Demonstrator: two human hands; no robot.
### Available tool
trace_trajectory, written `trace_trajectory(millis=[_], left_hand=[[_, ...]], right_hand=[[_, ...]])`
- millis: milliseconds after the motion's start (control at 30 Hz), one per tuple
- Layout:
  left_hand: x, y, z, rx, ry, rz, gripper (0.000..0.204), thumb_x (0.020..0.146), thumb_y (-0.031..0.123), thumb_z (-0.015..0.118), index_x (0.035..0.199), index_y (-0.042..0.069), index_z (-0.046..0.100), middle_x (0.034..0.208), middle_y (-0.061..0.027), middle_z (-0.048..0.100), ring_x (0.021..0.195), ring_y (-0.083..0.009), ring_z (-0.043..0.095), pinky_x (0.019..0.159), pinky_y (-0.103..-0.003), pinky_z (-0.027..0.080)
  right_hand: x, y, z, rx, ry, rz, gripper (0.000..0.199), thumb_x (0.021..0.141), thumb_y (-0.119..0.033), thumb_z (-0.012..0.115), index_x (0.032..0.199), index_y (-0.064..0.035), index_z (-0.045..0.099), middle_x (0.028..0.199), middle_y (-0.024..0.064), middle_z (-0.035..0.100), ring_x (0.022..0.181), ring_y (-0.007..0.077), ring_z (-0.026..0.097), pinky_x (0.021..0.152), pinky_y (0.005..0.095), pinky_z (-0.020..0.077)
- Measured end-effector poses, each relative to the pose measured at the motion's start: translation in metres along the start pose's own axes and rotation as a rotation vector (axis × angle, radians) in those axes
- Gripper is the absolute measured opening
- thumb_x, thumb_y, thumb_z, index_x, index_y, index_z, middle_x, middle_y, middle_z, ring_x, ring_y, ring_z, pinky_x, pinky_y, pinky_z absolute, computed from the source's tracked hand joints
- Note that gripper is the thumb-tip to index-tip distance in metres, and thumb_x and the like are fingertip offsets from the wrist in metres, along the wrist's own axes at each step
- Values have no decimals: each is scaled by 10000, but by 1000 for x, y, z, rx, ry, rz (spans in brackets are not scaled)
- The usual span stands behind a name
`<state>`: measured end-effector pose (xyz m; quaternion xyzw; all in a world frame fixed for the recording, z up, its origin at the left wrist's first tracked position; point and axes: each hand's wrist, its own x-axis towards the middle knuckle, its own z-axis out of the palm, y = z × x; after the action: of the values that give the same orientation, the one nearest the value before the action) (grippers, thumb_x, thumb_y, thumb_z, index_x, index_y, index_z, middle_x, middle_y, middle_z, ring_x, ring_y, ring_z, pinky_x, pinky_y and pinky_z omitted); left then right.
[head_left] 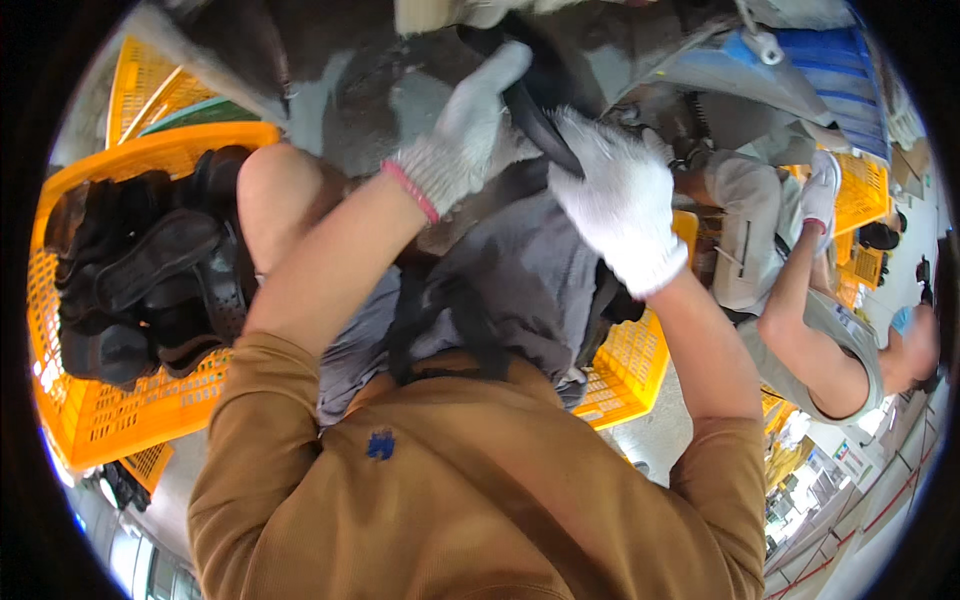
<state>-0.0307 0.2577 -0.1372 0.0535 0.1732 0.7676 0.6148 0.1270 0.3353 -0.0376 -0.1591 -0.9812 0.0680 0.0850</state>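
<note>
A black shoe [545, 95], blurred in part, is held up in front of me between both hands. My left hand [475, 120], in a white knit glove with a pink cuff, grips its left side with the fingers partly hidden behind it. On the near right side, my right hand [620, 195] in a matching white glove closes round the shoe's edge. To my left stands a yellow plastic crate [150, 430] piled with black clogs [150, 265], one of which shows small holes.
Another yellow crate [625, 375] stands by my right leg. A co-worker [825, 350] in a light vest and white gloves sits at the right, near more yellow crates [862, 190]. Grey machine-like surfaces [420, 100] and a blue ribbed panel [825, 75] lie ahead.
</note>
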Motion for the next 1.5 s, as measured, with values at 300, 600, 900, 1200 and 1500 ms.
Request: trace_trajectory(millis=[300,600,900,1200,1500], left_hand=[[20,57,-5,79,418,239,583,1057,523,570,1410,59,591,1300,-173,702,1066,-336,722,890,-479,623],[11,34,-26,-302,125,-6,706,1083,696,438,1355,73,626,1158,-153,734,984,-345,738,916,-487,634],[13,28,-5,-268,320,311,761,1049,774,445,1297,81,640,1055,-84,710,881,-207,704,726,-367,618],[26,37,-37,23,381,267,881,1002,845,423,1321,56,653,1054,-169,718,894,-315,714,780,-459,619],[32,12,-54,-269,506,44,938,1017,835,337,1457,55,612,1348,-216,695,1249,-357,667,1073,-486,554]], right_hand=[[42,-41,67,289,402,75,274,901,-169,830,1172,-135,804,1038,139,794,849,338,771,716,387,616],[56,-66,6,692,-300,208,776,802,-428,819,1435,-42,591,1361,218,674,1236,390,668,996,455,542],[30,-93,-10,631,-211,153,660,892,-210,829,1477,-10,597,1211,185,765,1153,276,729,1068,389,509],[61,-43,63,187,455,-74,376,848,-260,882,1197,-159,787,891,133,757,750,339,747,640,406,595],[58,-85,4,654,-67,213,691,790,-428,891,1332,-47,698,1253,198,726,1152,350,716,1003,444,559]])
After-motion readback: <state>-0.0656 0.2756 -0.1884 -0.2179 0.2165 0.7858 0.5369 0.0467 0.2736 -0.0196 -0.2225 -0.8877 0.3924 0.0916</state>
